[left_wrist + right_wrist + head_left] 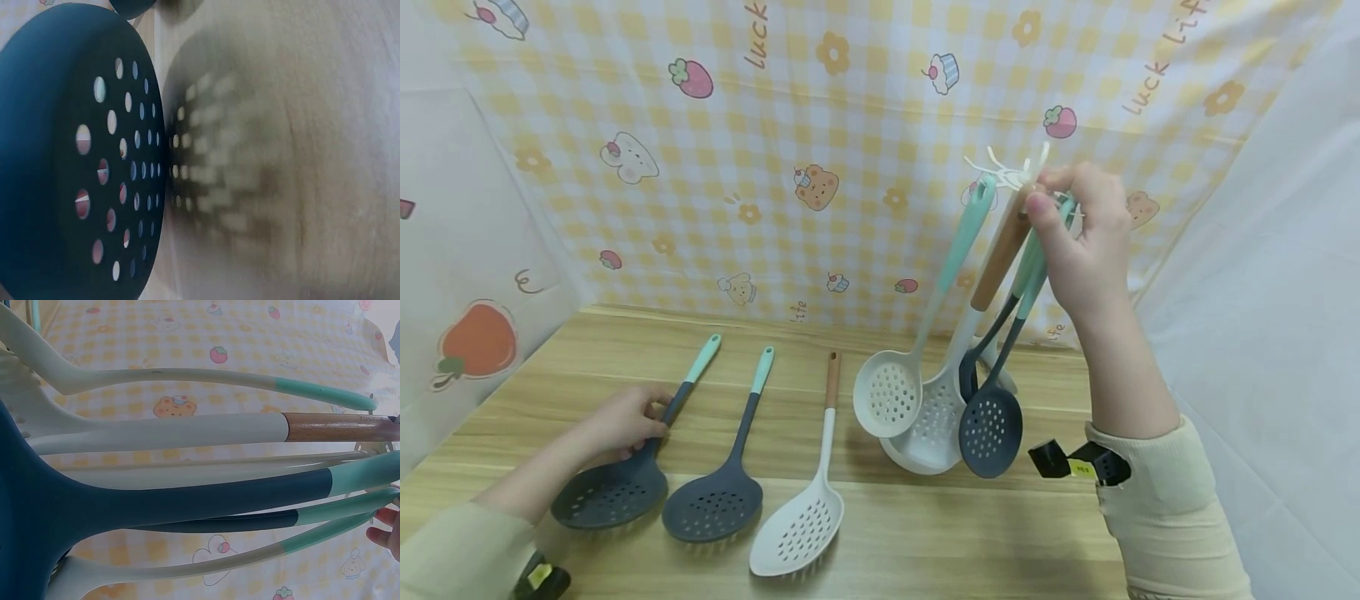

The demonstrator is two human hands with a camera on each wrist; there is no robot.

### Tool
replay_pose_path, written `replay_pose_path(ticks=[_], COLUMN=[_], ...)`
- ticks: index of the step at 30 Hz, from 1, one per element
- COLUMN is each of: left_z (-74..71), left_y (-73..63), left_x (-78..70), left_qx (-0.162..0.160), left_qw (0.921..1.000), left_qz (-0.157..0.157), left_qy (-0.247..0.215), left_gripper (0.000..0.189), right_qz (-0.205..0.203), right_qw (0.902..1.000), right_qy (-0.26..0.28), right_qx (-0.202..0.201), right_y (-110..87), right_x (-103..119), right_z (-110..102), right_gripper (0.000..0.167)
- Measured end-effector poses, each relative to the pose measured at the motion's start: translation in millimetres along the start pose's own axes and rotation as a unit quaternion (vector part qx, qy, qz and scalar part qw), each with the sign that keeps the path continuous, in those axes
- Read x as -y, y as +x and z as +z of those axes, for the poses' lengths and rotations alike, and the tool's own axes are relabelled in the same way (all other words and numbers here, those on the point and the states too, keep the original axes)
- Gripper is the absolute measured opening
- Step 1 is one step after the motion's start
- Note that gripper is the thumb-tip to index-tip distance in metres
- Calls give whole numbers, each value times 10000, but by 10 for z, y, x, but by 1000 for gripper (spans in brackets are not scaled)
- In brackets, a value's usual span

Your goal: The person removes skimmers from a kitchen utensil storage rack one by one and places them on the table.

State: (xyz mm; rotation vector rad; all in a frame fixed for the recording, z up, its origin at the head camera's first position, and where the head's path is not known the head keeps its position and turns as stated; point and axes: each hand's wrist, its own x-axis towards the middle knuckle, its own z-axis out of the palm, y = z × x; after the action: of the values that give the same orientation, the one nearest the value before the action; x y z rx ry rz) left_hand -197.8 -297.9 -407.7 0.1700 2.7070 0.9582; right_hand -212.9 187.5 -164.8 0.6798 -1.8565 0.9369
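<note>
In the head view my left hand (pixel 634 421) grips the dark shaft of a mint-handled skimmer (pixel 613 497) at the table's left. Its perforated bowl (pixel 94 150) fills much of the left wrist view, tilted above its shadow. My right hand (pixel 1088 237) is raised at the top of a white hook rack (pixel 1015 177). Its thumb and forefinger pinch the end of the wooden handle (pixel 1002 258) of a white slotted turner (pixel 934 421). Beside it hang a white skimmer (pixel 887 393) and a dark skimmer (pixel 991 431), both mint-handled. Other fingers are near a mint handle (pixel 331 531).
Right of my left hand, a second dark skimmer (pixel 713 504) and a white slotted turner with a wooden handle (pixel 799 529) lie on the wooden table (pixel 992 542). A yellow checked cloth (pixel 865 117) hangs behind. The rack's round white base (pixel 917 465) stands under the hanging utensils.
</note>
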Motion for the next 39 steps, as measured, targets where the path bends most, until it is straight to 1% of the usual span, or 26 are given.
replay_pose_path(ticks=[4,5,12,25,39], left_z=[7,8,9,16,46], left_y=[-10,-10,-2,-31,-18], left_x=[-1,0,11,-36,-71], left_qx=[34,50,180,159,208], left_qw=[10000,9999,9997,9998,9996], left_qz=[-20,-41,-147,-111,-195], left_qy=[77,85,101,111,-32], left_gripper=[48,48,50,50,51], right_qz=[14,-42,210,74,139], right_qw=[10000,10000,9996,9998,9998], right_qy=[29,14,124,80,11], right_qx=[-12,-5,-121,-166,-147], right_y=[-1,1,1,4,4], right_x=[2,0,-14,-20,-26], right_z=[1,0,14,34,24], right_gripper=[68,68,72,75,74])
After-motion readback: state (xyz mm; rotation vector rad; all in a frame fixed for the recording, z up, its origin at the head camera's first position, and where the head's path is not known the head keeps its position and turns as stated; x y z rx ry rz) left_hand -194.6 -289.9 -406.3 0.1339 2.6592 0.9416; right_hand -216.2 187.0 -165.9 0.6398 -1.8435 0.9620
